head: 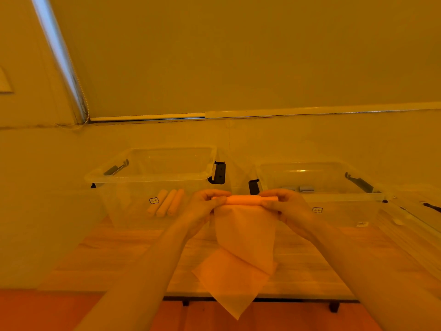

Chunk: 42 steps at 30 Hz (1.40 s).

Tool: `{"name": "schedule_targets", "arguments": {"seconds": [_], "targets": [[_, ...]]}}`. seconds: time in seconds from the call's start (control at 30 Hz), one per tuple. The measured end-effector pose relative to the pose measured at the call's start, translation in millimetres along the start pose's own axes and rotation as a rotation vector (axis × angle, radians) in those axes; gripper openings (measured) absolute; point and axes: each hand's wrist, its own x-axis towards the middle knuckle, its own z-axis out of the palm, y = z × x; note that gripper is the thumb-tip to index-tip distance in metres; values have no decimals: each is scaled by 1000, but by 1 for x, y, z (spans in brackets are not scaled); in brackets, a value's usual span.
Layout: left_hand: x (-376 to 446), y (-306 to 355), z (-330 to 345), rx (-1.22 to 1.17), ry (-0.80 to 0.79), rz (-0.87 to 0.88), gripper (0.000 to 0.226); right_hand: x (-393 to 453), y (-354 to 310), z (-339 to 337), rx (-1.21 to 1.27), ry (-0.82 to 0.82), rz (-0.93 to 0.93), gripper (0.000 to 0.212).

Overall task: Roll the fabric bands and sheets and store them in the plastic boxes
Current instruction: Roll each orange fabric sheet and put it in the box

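Showing small white stickers on their front walls, the left plastic box (152, 177) and the right plastic box (319, 187) are standing side by side on the counter (133, 254), but the print on the left sticker (154, 200), on the right sticker (317, 210) and on a second small label (362, 224) lower on the right box is too blurred to read. Just in front of the gap between the two boxes, the fabric sheet (245, 237) is being held up in the air, its rolled top edge (250, 200) lying level with its long axis running left to right, while the unrolled part is hanging straight down and ending in a point below the counter's near edge. The left hand (202, 206) is pinching the left end of the roll and the right hand (284, 206) is pinching the right end, each grip narrow with fingers curled over the fabric. Inside the left box, three rolled bands (165, 203) are lying side by side on the floor, their long axes slanting away and to the right. Inside the right box, some grey rolled pieces (304, 188) are showing near the front wall. Black latch handles are hanging on the box ends, and one black handle (218, 173) and another (253, 186) are facing each other just behind the hands. Behind the boxes a wall and a lowered window blind (238, 56) are filling the view.
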Motion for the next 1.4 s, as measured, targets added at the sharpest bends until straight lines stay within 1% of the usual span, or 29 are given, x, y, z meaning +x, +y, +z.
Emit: {"name": "schedule_targets", "arguments": {"seconds": [0.1,0.2,0.4,0.5,0.6,0.67,0.8,0.9,1.0,1.1,1.23,1.3,1.4], "targets": [[1,1,-1,16,-5,13,19,0,0,2,45,24,27,18],[1,3,-1,31,-11,2,21,1,0,1,32,38,15,17],[0,2,-2,7,-34,-58,24,0,-4,2,10,25,-31,24],[2,1,-3,7,-17,-24,24,3,-2,1,70,14,46,31],[2,0,-3,27,13,15,24,1,-3,3,4,-12,116,25],[3,-1,-3,25,18,25,25,-1,-4,4,-16,-9,107,24],[1,2,0,-78,-11,-28,40,-1,-5,3,-13,15,40,20],[2,3,5,-47,-45,-77,46,-1,-5,2,16,9,4,22],[2,5,9,12,-40,-92,51,-3,-7,3,-5,-25,5,22],[3,5,11,39,-24,-97,47,-3,-7,4,14,-27,12,26],[-1,7,7,108,-51,-60,33,-4,-8,6,-11,3,9,31],[-4,10,7,98,-64,-34,27,-4,-8,6,-10,28,12,31],[-6,11,8,98,-65,-19,20,-3,-8,5,56,27,18,27]]}}
